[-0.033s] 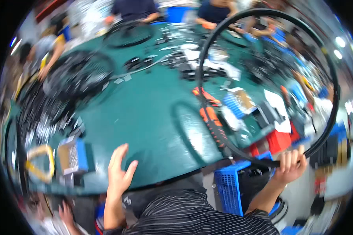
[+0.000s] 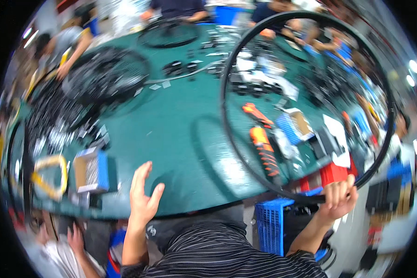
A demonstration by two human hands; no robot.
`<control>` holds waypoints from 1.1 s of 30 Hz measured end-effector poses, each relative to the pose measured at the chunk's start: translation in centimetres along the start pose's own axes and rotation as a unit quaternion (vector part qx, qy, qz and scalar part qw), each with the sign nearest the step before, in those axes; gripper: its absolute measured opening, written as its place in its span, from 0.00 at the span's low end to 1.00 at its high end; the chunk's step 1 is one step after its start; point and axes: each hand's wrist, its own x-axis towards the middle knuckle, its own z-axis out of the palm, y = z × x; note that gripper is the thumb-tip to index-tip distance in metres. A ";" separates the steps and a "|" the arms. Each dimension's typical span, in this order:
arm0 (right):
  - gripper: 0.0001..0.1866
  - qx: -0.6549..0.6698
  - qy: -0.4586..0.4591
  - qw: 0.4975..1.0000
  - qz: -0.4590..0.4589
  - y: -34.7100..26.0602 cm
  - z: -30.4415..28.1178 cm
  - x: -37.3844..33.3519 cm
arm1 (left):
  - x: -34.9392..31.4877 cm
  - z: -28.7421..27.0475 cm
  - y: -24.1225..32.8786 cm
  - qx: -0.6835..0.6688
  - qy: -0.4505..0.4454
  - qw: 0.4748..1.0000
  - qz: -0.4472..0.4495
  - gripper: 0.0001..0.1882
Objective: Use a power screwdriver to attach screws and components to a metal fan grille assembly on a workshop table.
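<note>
My right hand (image 2: 339, 199) is closed around the lower edge of a large black bicycle rim (image 2: 306, 199). The rim stands up as a tall hoop over the right side of the green table (image 2: 171, 134) and has no spokes in it. Through the hoop I see an orange and black power screwdriver (image 2: 264, 150), and a second orange tool (image 2: 257, 115) lies just beyond it. At the near table edge, my left hand (image 2: 143, 197) hovers with its fingers spread and nothing in them. Its shadow falls on the tabletop.
Left of my left hand are a blue box of small metal parts (image 2: 92, 173) and a yellow loop (image 2: 51, 176). Black parts (image 2: 83, 88) heap at the far left. A blue crate (image 2: 269, 227) and red box (image 2: 331, 176) stand at right. Several people work around the table.
The rim has moved slightly left over the table, with my right hand still gripping it. The whole view has shifted a little. My left hand stays open in nearly the same place.
</note>
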 end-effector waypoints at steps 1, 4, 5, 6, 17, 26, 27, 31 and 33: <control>0.11 0.058 -0.001 0.996 0.062 3.3 0.1 0.1 | -0.9 -1.0 -0.6 -0.012 0.050 0.998 -0.027 0.28; 0.13 0.159 0.027 0.957 0.242 11.5 0.1 -0.2 | -4.0 -3.2 -1.9 -0.128 0.188 0.967 -0.116 0.28; 0.13 0.167 0.034 0.937 0.304 13.7 0.1 -0.5 | -5.3 -3.8 -2.0 -0.117 0.201 0.963 -0.139 0.27; 0.13 0.211 0.012 0.915 0.343 15.7 0.2 -0.8 | -6.5 -4.3 -2.1 -0.105 0.219 0.959 -0.147 0.28; 0.16 0.247 0.074 0.818 0.514 21.0 -3.3 0.2 | -13.5 -5.2 -1.4 -0.062 0.222 0.930 -0.288 0.29; 0.16 0.063 0.072 0.794 0.601 21.2 -5.0 0.8 | -12.4 -6.1 -2.5 -0.036 0.191 0.944 -0.267 0.29; 0.16 0.031 0.105 0.811 0.574 21.4 -4.8 0.3 | -12.2 -6.1 -2.5 -0.015 0.192 0.945 -0.264 0.29; 0.20 -0.317 0.081 0.852 0.409 21.5 -3.9 -1.6 | -11.2 -6.0 -2.8 0.018 0.180 0.945 -0.272 0.28; 0.24 -0.424 0.023 0.832 0.357 20.9 -3.8 -1.6 | -10.6 -5.9 -3.3 0.032 0.178 0.943 -0.281 0.26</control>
